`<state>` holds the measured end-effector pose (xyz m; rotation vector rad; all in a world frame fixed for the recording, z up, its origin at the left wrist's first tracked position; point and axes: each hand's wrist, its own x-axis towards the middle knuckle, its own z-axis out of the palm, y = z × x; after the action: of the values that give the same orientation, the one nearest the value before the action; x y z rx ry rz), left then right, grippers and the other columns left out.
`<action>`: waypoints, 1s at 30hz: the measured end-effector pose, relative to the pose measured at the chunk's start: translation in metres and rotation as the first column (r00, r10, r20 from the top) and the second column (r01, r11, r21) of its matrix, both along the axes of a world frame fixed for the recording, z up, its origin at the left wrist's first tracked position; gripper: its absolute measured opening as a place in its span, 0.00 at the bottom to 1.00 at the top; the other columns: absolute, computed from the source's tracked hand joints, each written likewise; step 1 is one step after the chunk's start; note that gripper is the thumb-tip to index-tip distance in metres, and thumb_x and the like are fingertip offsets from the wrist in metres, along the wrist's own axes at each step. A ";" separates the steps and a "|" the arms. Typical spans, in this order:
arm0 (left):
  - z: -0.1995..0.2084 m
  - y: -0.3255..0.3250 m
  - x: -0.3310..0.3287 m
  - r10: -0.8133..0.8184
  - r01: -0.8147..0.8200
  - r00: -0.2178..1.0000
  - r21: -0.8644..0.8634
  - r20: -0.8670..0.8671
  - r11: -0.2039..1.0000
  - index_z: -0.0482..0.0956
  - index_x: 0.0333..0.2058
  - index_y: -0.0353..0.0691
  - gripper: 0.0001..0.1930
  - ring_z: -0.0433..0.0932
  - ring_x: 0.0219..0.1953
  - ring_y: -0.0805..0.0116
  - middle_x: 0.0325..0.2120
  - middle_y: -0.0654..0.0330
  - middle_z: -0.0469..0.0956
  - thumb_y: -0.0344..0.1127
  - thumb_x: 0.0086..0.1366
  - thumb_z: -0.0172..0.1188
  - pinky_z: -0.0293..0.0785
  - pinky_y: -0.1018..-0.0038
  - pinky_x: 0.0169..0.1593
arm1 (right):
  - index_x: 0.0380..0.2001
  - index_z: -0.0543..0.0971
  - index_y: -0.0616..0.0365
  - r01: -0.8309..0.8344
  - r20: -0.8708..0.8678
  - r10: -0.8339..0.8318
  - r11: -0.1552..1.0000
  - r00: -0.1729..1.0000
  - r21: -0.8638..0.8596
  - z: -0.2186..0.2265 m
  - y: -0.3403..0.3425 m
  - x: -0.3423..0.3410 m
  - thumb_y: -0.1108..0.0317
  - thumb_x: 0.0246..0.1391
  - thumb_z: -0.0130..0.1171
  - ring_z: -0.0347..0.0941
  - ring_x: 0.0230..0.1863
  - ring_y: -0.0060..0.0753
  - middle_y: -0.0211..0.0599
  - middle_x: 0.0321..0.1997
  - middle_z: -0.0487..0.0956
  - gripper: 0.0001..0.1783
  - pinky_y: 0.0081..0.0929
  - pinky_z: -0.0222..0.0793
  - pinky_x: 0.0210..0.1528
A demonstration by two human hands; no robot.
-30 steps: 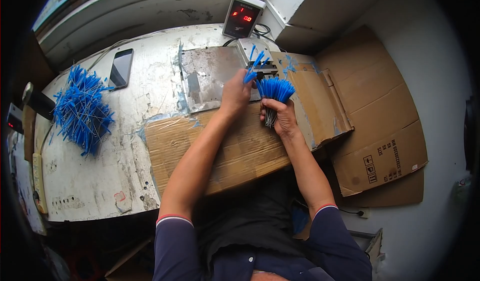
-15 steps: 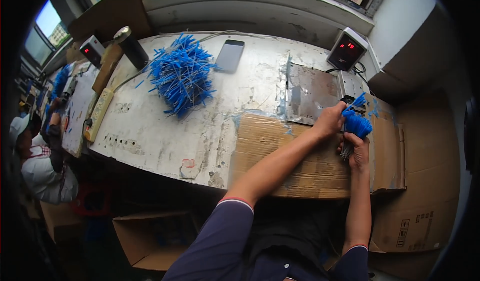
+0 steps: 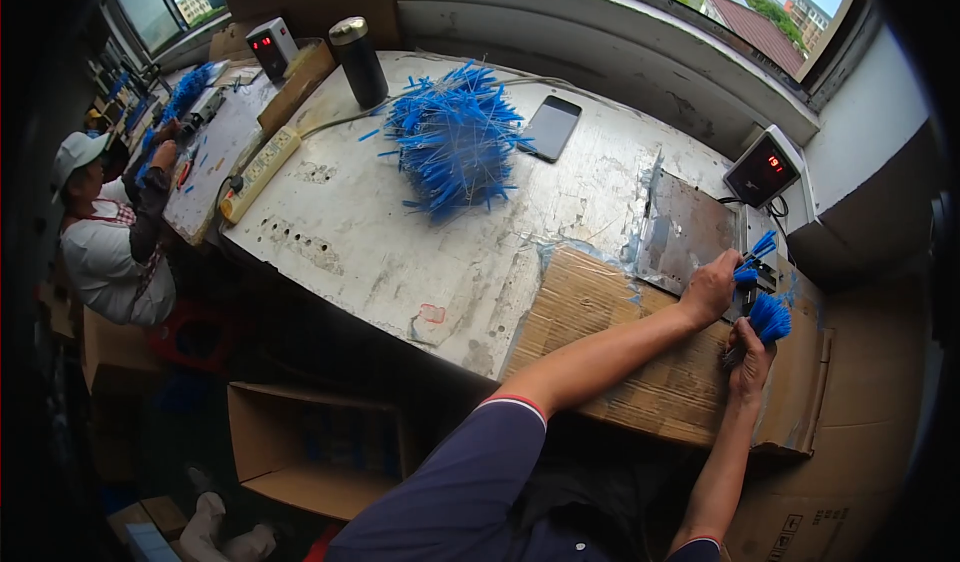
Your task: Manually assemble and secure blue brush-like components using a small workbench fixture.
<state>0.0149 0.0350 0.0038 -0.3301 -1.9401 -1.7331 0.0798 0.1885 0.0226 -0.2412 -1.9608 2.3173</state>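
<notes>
My left hand is closed on a small bunch of thin blue-sleeved wires, their blue ends pointing up and away from me. Just nearer and to the right, my right hand is wrapped round a thicker bundle of blue-sleeved wires, with blue tips up and bare silvery ends below the fist. Both hands are over the right end of the bench, beside a small machine partly hidden by them. A big heap of blue-sleeved wires lies on the bench farther left.
Flat cardboard covers the bench's near right edge beside a metal plate. A box with a red display, a phone, a dark flask and a power strip stand around. Another person works at left.
The view has swung left, so the bench shows farther right and lower. My left hand's small bunch now stands apart from the right hand's bundle; both hands keep their hold.
</notes>
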 end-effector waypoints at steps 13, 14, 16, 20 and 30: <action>0.001 -0.009 -0.007 0.186 -0.189 0.978 -0.028 -0.099 0.981 0.68 0.50 0.40 0.18 0.82 0.39 0.41 0.36 0.45 0.81 0.21 0.61 0.52 0.77 0.52 0.40 | 0.34 0.79 0.63 0.049 0.008 -0.050 0.993 0.999 0.103 0.019 -0.013 0.005 0.78 0.48 0.70 0.75 0.20 0.27 0.34 0.25 0.79 0.11 0.24 0.72 0.22; 0.001 -0.013 -0.010 0.132 -0.132 0.991 -0.009 0.029 0.991 0.68 0.50 0.41 0.16 0.83 0.36 0.44 0.32 0.50 0.83 0.22 0.64 0.52 0.77 0.54 0.39 | 0.33 0.79 0.63 0.083 0.035 -0.086 0.993 0.996 0.079 0.013 -0.005 -0.002 0.78 0.47 0.71 0.75 0.21 0.27 0.35 0.25 0.79 0.11 0.24 0.72 0.21; 0.007 -0.028 -0.010 0.196 -0.204 0.972 0.052 0.129 0.978 0.69 0.50 0.42 0.11 0.85 0.33 0.53 0.29 0.58 0.84 0.25 0.70 0.52 0.78 0.61 0.36 | 0.30 0.79 0.64 0.067 0.043 -0.071 0.994 0.997 0.088 0.015 -0.016 -0.006 0.79 0.45 0.71 0.76 0.21 0.27 0.37 0.25 0.80 0.10 0.24 0.73 0.20; -0.001 -0.026 -0.018 0.243 -0.244 0.970 0.047 0.027 0.969 0.69 0.48 0.40 0.06 0.76 0.21 0.80 0.30 0.63 0.84 0.27 0.75 0.49 0.71 0.77 0.26 | 0.29 0.79 0.63 0.109 0.054 -0.115 0.988 0.992 0.112 0.015 -0.007 -0.013 0.80 0.45 0.70 0.76 0.20 0.26 0.36 0.25 0.80 0.09 0.24 0.72 0.19; 0.004 -0.017 -0.009 0.230 -0.230 0.972 -0.014 0.036 0.973 0.71 0.48 0.42 0.07 0.84 0.33 0.61 0.32 0.63 0.85 0.28 0.73 0.52 0.76 0.66 0.39 | 0.27 0.79 0.63 0.226 0.041 -0.233 0.966 0.972 0.127 0.011 -0.003 -0.016 0.81 0.44 0.70 0.76 0.19 0.26 0.35 0.23 0.79 0.08 0.25 0.75 0.18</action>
<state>0.0062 0.0175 0.0078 -0.0718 -1.9297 -1.5896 0.0638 0.1855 0.0338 -0.4989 -1.9718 2.0609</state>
